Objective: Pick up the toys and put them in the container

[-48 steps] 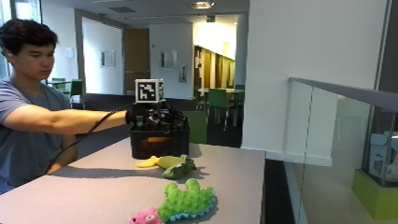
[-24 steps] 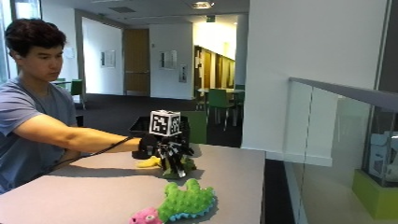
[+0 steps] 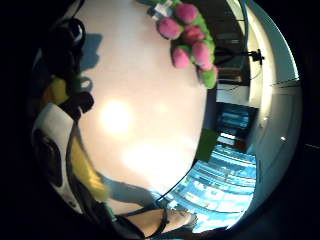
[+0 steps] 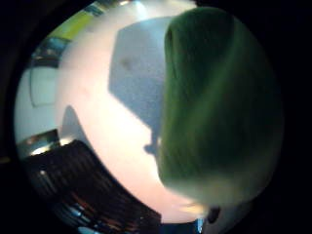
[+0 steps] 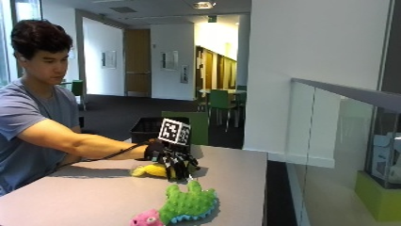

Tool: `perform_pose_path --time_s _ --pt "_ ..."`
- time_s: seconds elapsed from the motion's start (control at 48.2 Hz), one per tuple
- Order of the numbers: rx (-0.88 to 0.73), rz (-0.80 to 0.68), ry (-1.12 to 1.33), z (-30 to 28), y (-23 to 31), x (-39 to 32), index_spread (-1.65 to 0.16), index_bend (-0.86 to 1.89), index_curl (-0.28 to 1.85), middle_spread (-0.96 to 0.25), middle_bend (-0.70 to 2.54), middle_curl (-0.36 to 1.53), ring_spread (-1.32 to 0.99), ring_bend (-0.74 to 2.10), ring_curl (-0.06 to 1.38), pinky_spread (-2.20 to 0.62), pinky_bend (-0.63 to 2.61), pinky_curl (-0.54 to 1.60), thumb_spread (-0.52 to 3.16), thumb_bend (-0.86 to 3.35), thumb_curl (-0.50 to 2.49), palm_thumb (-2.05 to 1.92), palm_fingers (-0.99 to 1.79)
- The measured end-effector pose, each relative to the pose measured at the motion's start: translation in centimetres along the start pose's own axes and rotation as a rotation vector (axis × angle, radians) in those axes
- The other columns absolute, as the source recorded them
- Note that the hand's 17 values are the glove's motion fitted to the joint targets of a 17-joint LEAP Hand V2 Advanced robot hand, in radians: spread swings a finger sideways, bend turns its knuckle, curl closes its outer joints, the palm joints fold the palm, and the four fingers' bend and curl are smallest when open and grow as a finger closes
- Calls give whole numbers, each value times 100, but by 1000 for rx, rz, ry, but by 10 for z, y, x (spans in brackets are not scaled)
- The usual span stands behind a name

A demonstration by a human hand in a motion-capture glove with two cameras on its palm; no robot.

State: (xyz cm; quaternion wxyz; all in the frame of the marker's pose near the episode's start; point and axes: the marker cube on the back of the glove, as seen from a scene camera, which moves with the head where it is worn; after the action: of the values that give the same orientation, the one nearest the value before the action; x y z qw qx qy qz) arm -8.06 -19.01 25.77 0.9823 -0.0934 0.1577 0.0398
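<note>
Gloved right hand (image 5: pixel 172 162), grip curling over soft, light green plush toy (image 4: pixel 219 107); squeeze its body.

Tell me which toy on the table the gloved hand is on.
The yellow toy, beside the black container: the gloved right hand rests over it. The green spiky toy with pink parts lies apart, nearer the table's front edge, untouched.

**Bright counter, hard glare, soft close-ups**

Ceiling lights are washing the counter (image 5: pixel 94 197) pale, leaving a glare patch in the little-finger view. The arm's shadow is falling on it. A green toy (image 4: pixel 219 107) is blurring near the thumb-side camera.
</note>
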Motion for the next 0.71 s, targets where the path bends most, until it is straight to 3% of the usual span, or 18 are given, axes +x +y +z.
perform_pose_path --time_s 0.083,0.208,0.374,0.498,0.706 --pt "83 2 54 2 2 0 -24 -1 -1 -2 73 51 -32 145 42 -37 167 42 133 31 37 47 16" --pt "204 -1 32 6 0 13 -28 7 0 -10 78 51 -36 141 40 -38 161 38 138 40 44 61 25" --pt "46 -79 -301 4 5 45 -32 11 2 -24 89 54 -40 143 40 -42 150 35 121 36 53 63 53" --pt "50 -121 -385 -44 17 66 -34 24 5 -30 89 56 -42 142 41 -43 141 34 108 36 61 69 70" --pt "127 -178 -425 -135 43 76 -37 19 9 -36 82 58 -42 136 42 -45 132 35 95 35 71 72 75"
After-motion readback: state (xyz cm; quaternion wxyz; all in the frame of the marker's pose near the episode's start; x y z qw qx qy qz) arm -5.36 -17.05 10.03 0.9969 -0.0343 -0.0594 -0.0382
